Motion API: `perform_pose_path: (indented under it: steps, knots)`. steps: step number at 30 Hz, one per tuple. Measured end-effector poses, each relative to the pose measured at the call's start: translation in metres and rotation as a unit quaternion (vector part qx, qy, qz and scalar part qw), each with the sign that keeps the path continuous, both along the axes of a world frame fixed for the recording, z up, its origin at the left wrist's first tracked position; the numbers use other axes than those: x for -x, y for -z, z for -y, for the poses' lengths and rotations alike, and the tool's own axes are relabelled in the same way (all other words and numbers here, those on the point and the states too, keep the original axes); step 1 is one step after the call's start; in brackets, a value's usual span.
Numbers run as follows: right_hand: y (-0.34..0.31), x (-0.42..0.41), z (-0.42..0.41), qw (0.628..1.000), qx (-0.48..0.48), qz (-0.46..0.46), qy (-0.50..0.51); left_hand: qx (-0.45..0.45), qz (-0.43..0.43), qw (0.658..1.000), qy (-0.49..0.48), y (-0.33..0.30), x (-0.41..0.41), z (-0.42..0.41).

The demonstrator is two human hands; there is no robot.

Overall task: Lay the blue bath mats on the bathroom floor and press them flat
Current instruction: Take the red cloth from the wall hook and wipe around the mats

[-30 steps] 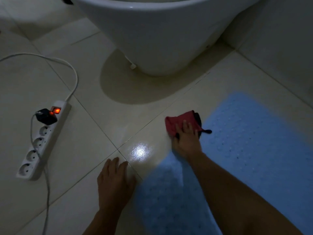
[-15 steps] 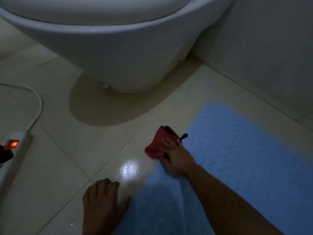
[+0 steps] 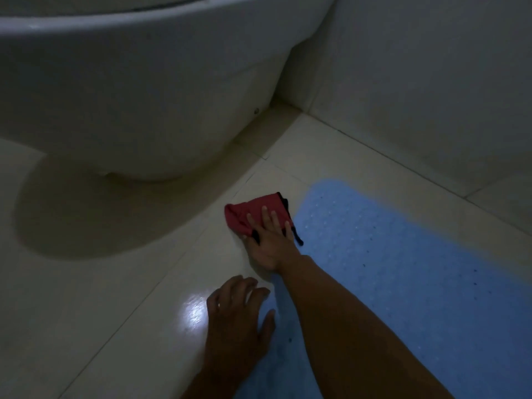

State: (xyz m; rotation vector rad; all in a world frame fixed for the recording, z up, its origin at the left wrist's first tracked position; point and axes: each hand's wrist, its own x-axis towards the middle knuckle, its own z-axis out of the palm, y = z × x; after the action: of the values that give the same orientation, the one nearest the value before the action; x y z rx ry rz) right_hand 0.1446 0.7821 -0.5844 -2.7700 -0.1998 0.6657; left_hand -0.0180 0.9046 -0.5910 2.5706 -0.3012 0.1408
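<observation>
1. Nearest, the left hand [image 3: 236, 321] rests on the glossy floor tile [image 3: 115, 326] at the near left edge of the blue bath mat [image 3: 403, 283]. Its grip is released, the fingers loosely spread with the thumb touching the mat's edge.
2. The mat lies spread on the floor and looks mostly flat. It seems rubbery, dotted with small bumps and holes, with a rounded far corner. Judging from this, one mat is laid; pressing remains, and no other mat shows.
3. Just beyond the mat's left edge, the right hand [image 3: 267, 240] presses a crumpled red cloth [image 3: 253, 211] with black trim onto the tile, fingers straight.
4. Farther left of the mat stands the smooth white toilet bowl [image 3: 144, 96]; behind the mat runs a pale wall [image 3: 431, 82].
</observation>
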Motion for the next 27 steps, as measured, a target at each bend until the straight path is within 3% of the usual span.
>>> perform_pose_path:
  steps: [4,7,8,9,10,11,13,14,17,20,24,27]
  knots:
    - [-0.01,-0.04,0.014,0.999,0.008,-0.038,0.007,0.011,-0.032,0.998,0.049,-0.002,-0.031,0.037]
    - [-0.014,-0.073,0.031,0.998,0.026,-0.047,0.012,0.021,0.002,0.996,0.087,-0.007,-0.068,0.071]
    - [-0.014,-0.086,0.038,0.999,0.032,-0.042,0.014,0.072,-0.024,0.992,0.099,-0.003,-0.077,0.084]
    - [-0.015,-0.097,0.043,0.999,0.036,-0.036,0.017,0.118,-0.109,0.977,0.14,-0.001,-0.078,0.086]
    - [-0.014,-0.107,0.048,0.999,0.04,-0.026,0.017,0.17,-0.153,0.968,0.107,0.011,-0.084,0.088]
    - [-0.011,-0.116,0.051,0.999,0.044,-0.012,0.016,0.175,-0.123,0.975,0.055,0.024,-0.093,0.092]
    - [-0.006,-0.128,0.054,0.999,0.044,0.02,0.015,0.097,-0.096,0.987,0.086,0.019,-0.1,0.102]
    - [-0.001,-0.134,0.058,0.999,0.042,0.03,0.016,0.007,-0.088,0.99,0.108,0.014,-0.106,0.114]
    - [0.007,-0.151,0.071,0.999,0.039,0.032,0.012,-0.096,-0.005,0.985,0.141,0.035,-0.11,0.119]
    - [0.008,-0.163,0.083,0.999,0.037,0.037,0.011,-0.071,-0.008,0.985,0.159,0.041,-0.111,0.121]
    - [-0.001,-0.181,0.105,0.998,0.05,0.032,0.014,-0.133,0.0,0.978,0.159,0.039,-0.12,0.125]
    - [-0.014,-0.195,0.144,0.994,-0.001,0.015,0.106,-0.109,-0.019,0.983,0.149,0.035,-0.12,0.132]
